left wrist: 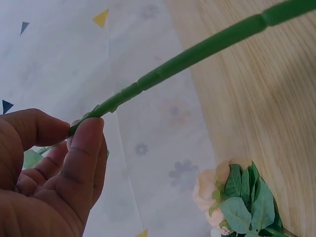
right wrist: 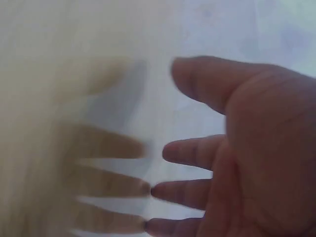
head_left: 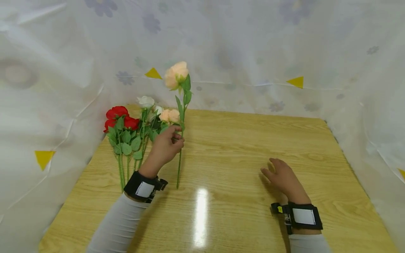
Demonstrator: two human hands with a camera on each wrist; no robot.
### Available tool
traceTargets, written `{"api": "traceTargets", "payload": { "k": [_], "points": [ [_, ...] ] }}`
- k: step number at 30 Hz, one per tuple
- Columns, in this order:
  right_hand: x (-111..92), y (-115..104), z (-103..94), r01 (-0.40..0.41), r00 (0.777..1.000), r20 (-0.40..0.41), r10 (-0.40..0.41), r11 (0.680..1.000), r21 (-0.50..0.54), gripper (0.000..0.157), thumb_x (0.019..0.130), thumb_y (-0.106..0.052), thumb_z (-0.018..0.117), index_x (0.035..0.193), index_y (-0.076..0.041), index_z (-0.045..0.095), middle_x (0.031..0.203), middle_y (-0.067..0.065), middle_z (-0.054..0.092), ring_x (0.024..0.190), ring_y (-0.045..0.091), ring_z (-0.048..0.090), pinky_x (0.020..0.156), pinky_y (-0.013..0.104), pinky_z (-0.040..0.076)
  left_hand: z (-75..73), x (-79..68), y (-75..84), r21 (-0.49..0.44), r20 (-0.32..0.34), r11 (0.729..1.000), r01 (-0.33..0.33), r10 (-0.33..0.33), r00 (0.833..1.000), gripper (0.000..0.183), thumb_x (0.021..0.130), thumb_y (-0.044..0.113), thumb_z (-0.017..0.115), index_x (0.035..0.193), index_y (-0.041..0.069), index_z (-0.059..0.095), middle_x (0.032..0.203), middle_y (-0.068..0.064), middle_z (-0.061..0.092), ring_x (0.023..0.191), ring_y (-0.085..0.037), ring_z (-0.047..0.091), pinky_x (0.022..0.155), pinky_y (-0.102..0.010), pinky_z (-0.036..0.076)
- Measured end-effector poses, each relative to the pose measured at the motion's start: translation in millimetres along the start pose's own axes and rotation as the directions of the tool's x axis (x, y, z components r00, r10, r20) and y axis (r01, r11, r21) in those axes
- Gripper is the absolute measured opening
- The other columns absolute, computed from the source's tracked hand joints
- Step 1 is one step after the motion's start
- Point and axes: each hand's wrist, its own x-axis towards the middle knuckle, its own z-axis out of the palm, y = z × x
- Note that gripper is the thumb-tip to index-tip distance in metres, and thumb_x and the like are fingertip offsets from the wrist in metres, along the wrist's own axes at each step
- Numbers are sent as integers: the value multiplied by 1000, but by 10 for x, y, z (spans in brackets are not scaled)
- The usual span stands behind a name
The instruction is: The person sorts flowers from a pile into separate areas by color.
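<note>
My left hand [head_left: 166,147] pinches the green stem [left wrist: 182,61] of a peach artificial rose [head_left: 176,75] between thumb and fingers. The rose stands nearly upright, bloom at the top, with the bare stem end hanging below the hand. Out to the right, my right hand [head_left: 282,175] holds nothing; its fingers are spread apart low at the tabletop, and in the right wrist view the fingers [right wrist: 185,192] show beside their reflection.
On the table's left lie red roses [head_left: 117,117], white roses [head_left: 146,102] and peach roses [head_left: 169,115], stems toward me. The wooden table [head_left: 240,147] meets pale patterned sheeting [head_left: 227,45] at the back and sides.
</note>
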Motion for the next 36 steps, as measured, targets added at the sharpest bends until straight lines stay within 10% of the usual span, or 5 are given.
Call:
{"api": "traceTargets", "payload": {
  "k": [8,18,36],
  "points": [
    [-3,-872,300,177,975,-194,-107,903,392,49,94,-45,52,133,-15,50,131,11,53,114,24,51,87,52,50,200,39,113,-146,16,988,-51,54,998,43,90,12,52,133,12,46,107,-10,57,86,-18,59,66,-37,53],
    [63,-1495,589,217,974,-80,-210,784,582,34,94,-28,56,127,-21,49,122,2,56,105,14,55,83,48,51,476,63,220,-345,45,936,-71,93,995,35,90,11,54,124,12,48,105,-10,49,85,-20,60,69,-39,56],
    [5,-1554,660,287,957,-184,-226,841,459,22,93,-10,57,114,-12,52,92,2,58,78,11,56,55,29,50,543,-53,518,-494,65,868,-41,84,994,33,91,3,54,124,3,45,100,-10,48,91,-35,59,70,-34,56]
  ]
}}
